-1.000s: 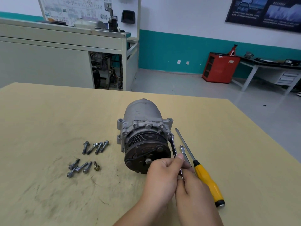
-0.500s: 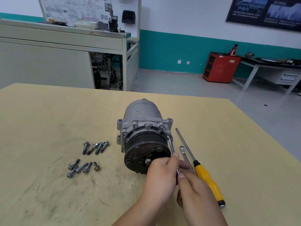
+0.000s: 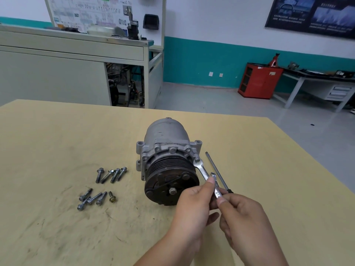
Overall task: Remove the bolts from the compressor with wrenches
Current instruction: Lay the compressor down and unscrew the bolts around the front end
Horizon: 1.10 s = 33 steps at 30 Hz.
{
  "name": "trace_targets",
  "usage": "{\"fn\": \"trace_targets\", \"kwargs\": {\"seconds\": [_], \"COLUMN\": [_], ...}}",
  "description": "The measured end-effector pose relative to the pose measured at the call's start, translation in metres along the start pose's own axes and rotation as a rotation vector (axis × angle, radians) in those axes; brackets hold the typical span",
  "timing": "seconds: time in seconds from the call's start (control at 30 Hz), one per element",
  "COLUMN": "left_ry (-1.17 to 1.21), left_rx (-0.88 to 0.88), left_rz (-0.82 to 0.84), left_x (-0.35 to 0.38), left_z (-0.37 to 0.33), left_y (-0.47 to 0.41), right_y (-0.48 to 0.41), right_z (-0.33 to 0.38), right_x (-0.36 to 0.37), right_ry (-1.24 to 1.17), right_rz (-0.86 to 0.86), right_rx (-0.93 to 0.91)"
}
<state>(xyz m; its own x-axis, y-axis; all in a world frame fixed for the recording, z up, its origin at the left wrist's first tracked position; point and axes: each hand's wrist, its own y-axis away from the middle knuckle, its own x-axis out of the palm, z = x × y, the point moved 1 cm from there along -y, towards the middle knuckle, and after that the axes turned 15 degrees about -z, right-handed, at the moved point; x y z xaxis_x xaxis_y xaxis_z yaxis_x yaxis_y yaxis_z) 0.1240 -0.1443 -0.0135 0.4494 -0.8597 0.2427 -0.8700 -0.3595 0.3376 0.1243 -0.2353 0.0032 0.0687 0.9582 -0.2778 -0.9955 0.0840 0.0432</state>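
Note:
The grey compressor [image 3: 167, 143] lies on the table with its dark pulley facing me. A silver wrench [image 3: 200, 167] has its ring end on a bolt [image 3: 197, 160] at the compressor's right flange. My left hand [image 3: 192, 206] pinches this wrench's lower shaft. My right hand [image 3: 244, 219] pinches a second silver wrench [image 3: 216, 189], which angles up beside the first one. Several loose bolts [image 3: 111, 174] lie left of the compressor, and more loose bolts [image 3: 92, 198] lie nearer me.
A screwdriver [image 3: 216, 171] lies on the yellow table [image 3: 57, 150] right of the compressor, its handle hidden behind my right hand. Beyond the table's far edge stand a grey cabinet [image 3: 76, 54] and a red cabinet [image 3: 259, 81].
My right hand left the first wrench, moved right and took hold of the second wrench that lay by the screwdriver. The left hand stays on the first wrench.

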Motion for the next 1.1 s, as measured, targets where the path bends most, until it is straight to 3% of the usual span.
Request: {"fn": "trace_targets", "kwargs": {"seconds": [0.17,0.43,0.8,1.1], "left_ry": [-0.002,-0.002,0.025,0.027], "left_rx": [0.038,-0.063,-0.004,0.012], "left_rz": [-0.018,0.018,-0.021,-0.032], "left_x": [-0.001,0.006,0.005,0.007], "left_z": [-0.002,-0.002,-0.004,-0.007], "left_y": [0.0,0.003,0.002,0.002], "right_y": [-0.001,-0.002,-0.005,-0.009], "right_z": [0.002,0.007,0.006,0.018], "right_x": [-0.002,-0.002,-0.008,-0.016], "right_ry": [0.251,0.566,0.368,0.417], "right_rz": [-0.11,-0.201,-0.143,-0.153], "right_rx": [-0.202,-0.325,-0.317,-0.364]}}
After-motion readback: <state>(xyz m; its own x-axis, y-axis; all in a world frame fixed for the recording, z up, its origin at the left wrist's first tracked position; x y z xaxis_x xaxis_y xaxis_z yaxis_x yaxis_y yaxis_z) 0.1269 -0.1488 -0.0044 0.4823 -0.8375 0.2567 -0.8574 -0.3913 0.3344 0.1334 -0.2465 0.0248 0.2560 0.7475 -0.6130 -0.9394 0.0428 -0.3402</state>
